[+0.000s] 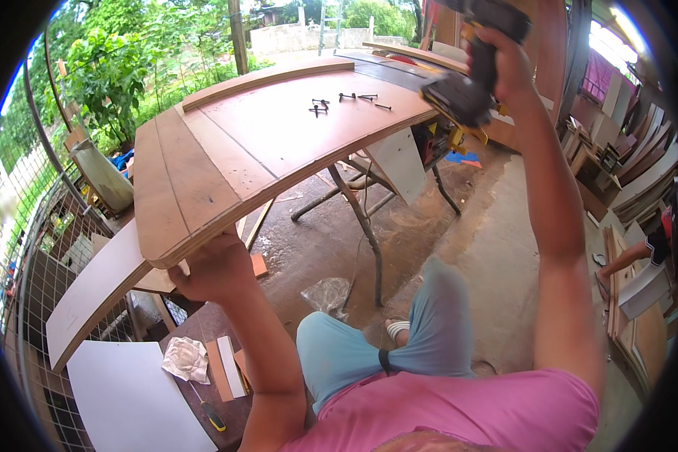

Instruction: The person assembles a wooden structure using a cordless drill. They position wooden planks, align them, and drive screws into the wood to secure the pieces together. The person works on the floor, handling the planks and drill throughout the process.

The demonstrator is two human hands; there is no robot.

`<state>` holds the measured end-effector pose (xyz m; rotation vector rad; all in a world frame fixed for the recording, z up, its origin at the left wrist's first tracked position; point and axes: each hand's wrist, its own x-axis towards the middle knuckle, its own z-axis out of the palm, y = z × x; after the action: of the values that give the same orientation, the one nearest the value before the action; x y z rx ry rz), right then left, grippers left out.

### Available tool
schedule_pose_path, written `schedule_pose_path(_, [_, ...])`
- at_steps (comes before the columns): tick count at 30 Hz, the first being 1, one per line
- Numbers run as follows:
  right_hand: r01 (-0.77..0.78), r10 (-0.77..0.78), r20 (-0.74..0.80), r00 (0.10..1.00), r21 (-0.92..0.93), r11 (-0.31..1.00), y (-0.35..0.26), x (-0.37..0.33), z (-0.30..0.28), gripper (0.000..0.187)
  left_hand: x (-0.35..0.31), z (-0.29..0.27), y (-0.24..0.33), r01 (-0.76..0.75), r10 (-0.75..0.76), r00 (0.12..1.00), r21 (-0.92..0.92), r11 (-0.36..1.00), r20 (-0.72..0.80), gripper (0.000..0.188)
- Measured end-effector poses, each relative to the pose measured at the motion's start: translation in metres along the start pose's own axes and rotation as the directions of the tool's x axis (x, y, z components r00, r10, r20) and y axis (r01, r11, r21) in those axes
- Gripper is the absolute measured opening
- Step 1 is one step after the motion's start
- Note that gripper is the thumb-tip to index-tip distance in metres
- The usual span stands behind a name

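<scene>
Clock positions are taken from the centre of the view.

Right hand (501, 66): between 1 and 2 o'clock, raised. Fingers wrapped around the grip of a black and yellow cordless drill (471, 98). The drill's battery foot appears in front of the right end of the surface (279, 135); its body reaches the upper rim of the view.

Left hand (215, 270): at 8 o'clock, against the underside of the near left corner of the surface. Fingers partly hidden; cannot tell whether they are clamped on the edge.

Surface: brown section at its left end, pinkish top beyond. Several dark screws (346, 96) lie loose on it at 12 o'clock, well apart from both hands. A wooden strip (271, 84) lies along the far edge, at 11 o'clock.

Lower level: white panel (135, 395) near 8 o'clock; crumpled pale cloth (186, 360) beside it; screwdriver (213, 416) at 7 o'clock. Clear plastic bag (326, 294) on the floor (497, 226) at 6 o'clock.

Another person's arm (627, 258) enters at 3 o'clock, near stacked boards.
</scene>
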<state>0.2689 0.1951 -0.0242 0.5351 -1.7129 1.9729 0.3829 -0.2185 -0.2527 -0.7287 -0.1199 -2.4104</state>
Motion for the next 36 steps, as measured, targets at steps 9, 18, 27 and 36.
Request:
schedule_pose_path(9, [-0.008,0.006,-0.023,1.000,-0.071,0.997,0.085,0.089,0.037,0.024,0.017,-0.019,-0.013,0.043,-0.001,0.975,0.184,0.982,-0.223,0.054])
schedule_pose_path(18, [-0.108,0.127,0.205,0.971,-0.103,0.989,0.121,0.120,0.032,0.042,0.040,-0.066,-0.017,0.122,-0.127,0.983,0.043,0.992,0.135,0.062])
schedule_pose_path(27, [-0.092,0.120,0.267,0.956,-0.116,0.989,0.121,0.130,0.008,0.039,0.002,-0.097,0.001,0.121,-0.133,0.987,0.123,0.985,0.093,0.061])
schedule_pose_path(36, [0.605,-0.879,0.269,0.394,-0.796,0.028,0.125,0.078,0.021,0.051,-0.130,-0.106,0.086,0.114,-0.024,0.898,0.180,0.977,-0.439,0.057])
